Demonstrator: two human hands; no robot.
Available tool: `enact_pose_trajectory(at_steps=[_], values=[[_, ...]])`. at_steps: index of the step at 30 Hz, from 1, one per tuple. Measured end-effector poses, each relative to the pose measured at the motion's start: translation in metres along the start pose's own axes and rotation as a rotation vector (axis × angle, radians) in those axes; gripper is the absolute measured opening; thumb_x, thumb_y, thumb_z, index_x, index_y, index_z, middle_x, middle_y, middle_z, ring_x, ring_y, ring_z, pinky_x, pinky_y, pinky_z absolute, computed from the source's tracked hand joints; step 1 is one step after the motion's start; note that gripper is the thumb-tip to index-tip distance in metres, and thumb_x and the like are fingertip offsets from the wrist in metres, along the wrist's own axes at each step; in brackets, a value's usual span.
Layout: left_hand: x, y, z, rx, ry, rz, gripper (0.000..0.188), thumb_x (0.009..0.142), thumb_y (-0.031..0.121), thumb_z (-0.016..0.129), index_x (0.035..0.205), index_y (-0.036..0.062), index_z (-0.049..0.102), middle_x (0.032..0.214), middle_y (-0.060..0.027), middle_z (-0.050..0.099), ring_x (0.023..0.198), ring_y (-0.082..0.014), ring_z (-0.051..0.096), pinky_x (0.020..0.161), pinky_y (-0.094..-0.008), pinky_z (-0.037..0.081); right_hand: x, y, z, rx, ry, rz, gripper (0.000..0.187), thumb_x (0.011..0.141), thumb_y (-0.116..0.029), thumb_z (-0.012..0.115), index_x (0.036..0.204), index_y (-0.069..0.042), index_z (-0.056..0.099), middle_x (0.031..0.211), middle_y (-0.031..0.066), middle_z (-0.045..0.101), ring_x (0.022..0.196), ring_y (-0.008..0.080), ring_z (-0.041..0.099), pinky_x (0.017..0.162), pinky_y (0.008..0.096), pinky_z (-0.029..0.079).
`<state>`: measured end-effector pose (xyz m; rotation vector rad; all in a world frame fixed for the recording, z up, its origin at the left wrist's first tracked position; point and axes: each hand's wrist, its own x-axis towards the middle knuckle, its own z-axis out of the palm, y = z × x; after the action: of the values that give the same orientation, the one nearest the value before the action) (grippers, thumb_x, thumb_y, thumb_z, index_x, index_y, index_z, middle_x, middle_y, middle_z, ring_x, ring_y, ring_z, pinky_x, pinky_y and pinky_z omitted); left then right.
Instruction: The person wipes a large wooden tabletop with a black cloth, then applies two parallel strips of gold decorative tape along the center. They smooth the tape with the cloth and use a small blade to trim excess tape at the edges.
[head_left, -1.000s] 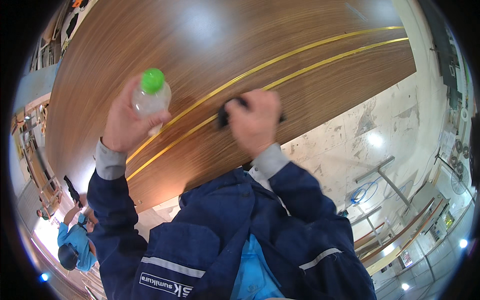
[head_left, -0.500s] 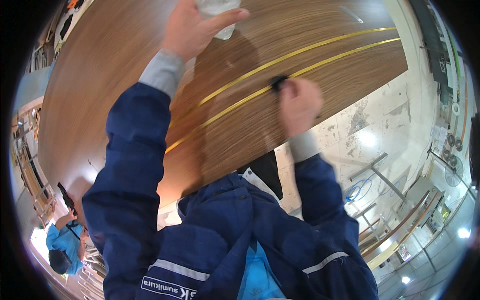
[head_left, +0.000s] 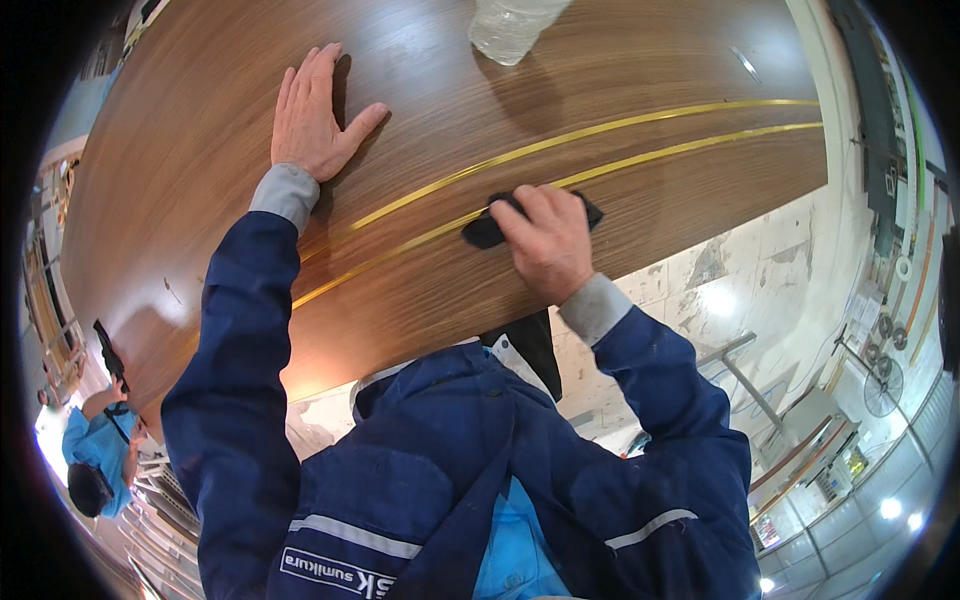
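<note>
A wide brown wood-grain panel lies before me, with two thin gold strips running across it side by side. My right hand is closed around a black cloth and presses it on the panel over the nearer gold strip. Flat on the panel to the left rests my left hand, fingers stretched and thumb apart, holding nothing. A clear plastic bottle or container stands beyond the strips at the top edge, partly cut off by the frame.
A small metallic piece lies at the panel's far right. Beyond its right edge show a worn pale floor, a metal stand and a fan. Another person in a light blue shirt is at the far left.
My left hand has let go of the clear container and now lies flat on the panel. My right hand with the black cloth has moved left and nearer along the strip.
</note>
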<state>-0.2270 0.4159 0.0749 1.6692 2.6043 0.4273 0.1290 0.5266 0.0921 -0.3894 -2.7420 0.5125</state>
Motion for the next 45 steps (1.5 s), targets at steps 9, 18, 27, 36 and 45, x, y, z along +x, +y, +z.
enact_pose_trajectory(at_steps=[9, 18, 27, 36, 45], values=[[-0.009, -0.009, 0.008, 0.046, 0.085, 0.055, 0.088, 0.099, 0.069, 0.057, 0.161, 0.0091, 0.041, 0.164, -0.0162, 0.047, 0.157, -0.0348, 0.037, 0.132, -0.0509, 0.023, -0.003, 0.005, 0.01, -0.006, -0.022, -0.05, 0.04, 0.077, -0.011, 0.073, 0.116, -0.017, 0.071, 0.114, 0.0065, 0.065, 0.101, 0.0307, 0.064, 0.082, 0.0465, 0.049], [-0.008, -0.011, 0.008, 0.125, 0.086, 0.052, 0.079, 0.103, 0.065, 0.052, 0.159, 0.0103, 0.045, 0.162, -0.0154, 0.049, 0.155, -0.0326, 0.039, 0.132, -0.0506, 0.024, 0.023, -0.018, 0.004, 0.025, -0.077, -0.06, 0.037, 0.076, -0.008, 0.075, 0.112, -0.015, 0.073, 0.112, 0.0069, 0.065, 0.101, 0.0315, 0.064, 0.086, 0.0456, 0.05], [-0.008, -0.008, 0.007, 0.026, 0.066, 0.034, 0.069, 0.108, 0.055, 0.049, 0.159, 0.0096, 0.045, 0.163, -0.016, 0.048, 0.157, -0.0333, 0.037, 0.133, -0.0509, 0.022, 0.025, -0.006, -0.016, -0.019, -0.07, 0.088, 0.032, 0.077, -0.008, 0.076, 0.109, -0.013, 0.076, 0.108, 0.0104, 0.068, 0.099, 0.0323, 0.066, 0.084, 0.0479, 0.05], [-0.014, -0.031, -0.025, -0.427, -0.024, -0.042, 0.054, 0.103, 0.029, 0.061, 0.149, 0.0034, 0.052, 0.154, -0.0265, 0.05, 0.147, -0.0429, 0.044, 0.125, -0.0527, 0.031, 0.051, -0.105, 0.064, 0.202, -0.113, -0.134, 0.014, 0.084, -0.019, 0.07, 0.097, -0.015, 0.073, 0.092, 0.0039, 0.063, 0.087, 0.0259, 0.063, 0.077, 0.0437, 0.048], [-0.086, -0.082, -0.029, 0.008, 0.019, -0.025, 0.061, 0.105, 0.037, 0.06, 0.158, 0.0102, 0.047, 0.165, -0.0137, 0.047, 0.157, -0.0328, 0.038, 0.132, -0.0514, 0.024, 0.032, -0.111, 0.082, 0.139, -0.115, -0.126, 0.013, 0.086, -0.02, 0.067, 0.098, -0.016, 0.07, 0.091, 0.0036, 0.06, 0.092, 0.0246, 0.063, 0.077, 0.0398, 0.047]])
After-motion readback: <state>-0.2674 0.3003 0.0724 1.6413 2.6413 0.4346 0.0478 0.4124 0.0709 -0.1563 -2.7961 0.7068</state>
